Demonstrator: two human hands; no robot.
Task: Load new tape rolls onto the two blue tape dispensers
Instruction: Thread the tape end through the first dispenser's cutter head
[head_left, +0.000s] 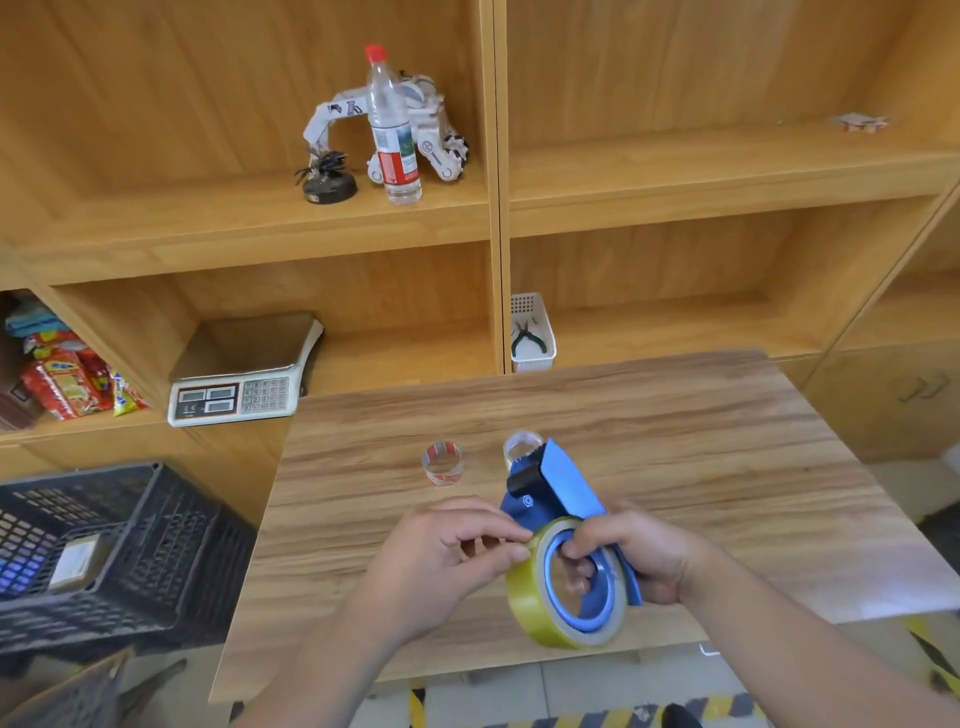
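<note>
A blue tape dispenser (553, 486) is held above the near part of the wooden table (675, 431). A yellowish tape roll (530, 597) sits on its blue hub. My right hand (636, 553) grips the dispenser, with fingers through the hub's opening. My left hand (447, 545) pinches the roll's outer edge at its upper left. Two clear, used-up tape cores lie on the table: one (442, 462) stands apart to the left, the other (522, 445) is partly hidden behind the dispenser's front end. Only one blue dispenser is in view.
Wooden shelves stand behind the table, holding a digital scale (234, 397), a white basket with pliers (532, 335), a water bottle (392, 130) and a toy robot (436, 140). A dark plastic crate (104, 545) sits at the left, snack packets (62, 379) above it.
</note>
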